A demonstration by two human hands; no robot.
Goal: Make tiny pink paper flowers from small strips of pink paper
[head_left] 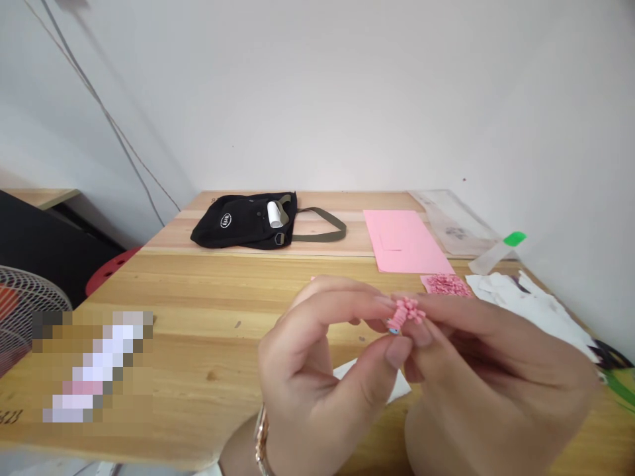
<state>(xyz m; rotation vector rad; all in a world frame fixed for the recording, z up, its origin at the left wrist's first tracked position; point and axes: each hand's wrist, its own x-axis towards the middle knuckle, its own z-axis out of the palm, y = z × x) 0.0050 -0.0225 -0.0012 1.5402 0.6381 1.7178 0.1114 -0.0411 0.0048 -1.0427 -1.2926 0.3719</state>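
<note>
A small pink beaded piece (407,311) is held up over the table between the fingertips of both hands. It has a ribbed part and a knobbly, flower-like end, with a bit of blue and white at its lower side. My left hand (327,357) pinches it from the left with thumb and forefinger, and a bracelet (260,439) circles that wrist. From the right, the thumb and forefinger of my right hand (491,370) close on the same piece. The fingers hide part of it. Below the hands, a white paper (399,389) lies partly covered.
Pink sheets (409,241) lie behind my hands, near a patch of small pink beads (449,285). A green-capped bottle (499,252) and crumpled white paper (540,307) are on the right. A black bag (243,221) rests at the back; a fan (30,317) stands left.
</note>
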